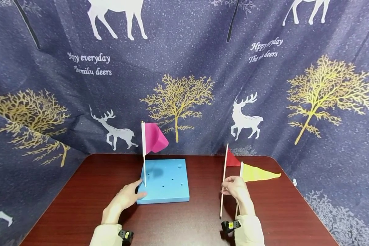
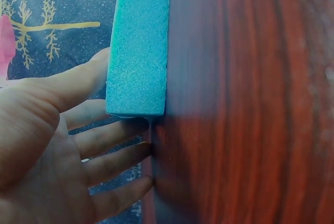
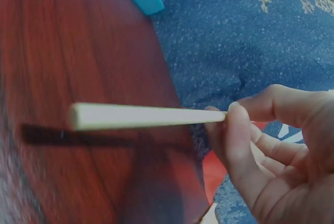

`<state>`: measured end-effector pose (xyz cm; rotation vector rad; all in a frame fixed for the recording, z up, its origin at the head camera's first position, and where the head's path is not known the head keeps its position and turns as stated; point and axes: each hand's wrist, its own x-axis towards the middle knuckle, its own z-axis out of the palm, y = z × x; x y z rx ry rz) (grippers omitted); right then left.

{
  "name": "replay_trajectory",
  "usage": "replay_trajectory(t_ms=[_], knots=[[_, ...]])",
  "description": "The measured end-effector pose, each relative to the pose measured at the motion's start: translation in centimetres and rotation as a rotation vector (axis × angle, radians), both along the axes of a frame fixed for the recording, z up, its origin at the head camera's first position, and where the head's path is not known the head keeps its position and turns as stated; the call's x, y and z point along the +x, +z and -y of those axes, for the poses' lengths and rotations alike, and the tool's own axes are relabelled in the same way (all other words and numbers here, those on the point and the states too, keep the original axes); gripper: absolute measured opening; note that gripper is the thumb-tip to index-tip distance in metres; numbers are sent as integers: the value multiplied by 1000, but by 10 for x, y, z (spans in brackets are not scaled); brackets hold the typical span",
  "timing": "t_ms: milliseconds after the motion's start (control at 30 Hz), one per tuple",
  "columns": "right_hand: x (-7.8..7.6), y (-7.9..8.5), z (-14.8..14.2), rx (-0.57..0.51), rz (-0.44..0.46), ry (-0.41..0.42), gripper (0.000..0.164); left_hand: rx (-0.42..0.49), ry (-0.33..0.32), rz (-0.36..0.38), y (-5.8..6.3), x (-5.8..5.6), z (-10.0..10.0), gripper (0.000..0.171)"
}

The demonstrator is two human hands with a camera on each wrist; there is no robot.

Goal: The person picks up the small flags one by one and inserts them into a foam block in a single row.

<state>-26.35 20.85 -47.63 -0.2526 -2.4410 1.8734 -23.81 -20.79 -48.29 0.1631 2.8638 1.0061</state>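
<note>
Above a reddish-brown wooden tabletop, the right hand pinches the thin pale stick of a red triangular cloth flag. The left hand, fingers outspread, touches a blue foam block bearing an upright magenta cloth flag.

The blue block lies flat, several holes in its upper face. The pink flag stands upright near the block's left edge, cloth curled. The red flag, on a thin pale stick, is pinched in the right hand. The yellow flag extends rightward beside it.
</note>
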Motion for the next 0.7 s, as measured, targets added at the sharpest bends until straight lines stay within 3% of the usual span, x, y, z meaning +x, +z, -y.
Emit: replay_trajectory(t_ms=[267, 700], knots=[[-3, 5, 19, -126, -95, -32, 19, 3, 4, 3, -1, -1, 0, 69], [2, 12, 65, -123, -183, -33, 13, -4, 12, 13, -3, -1, 1, 69]])
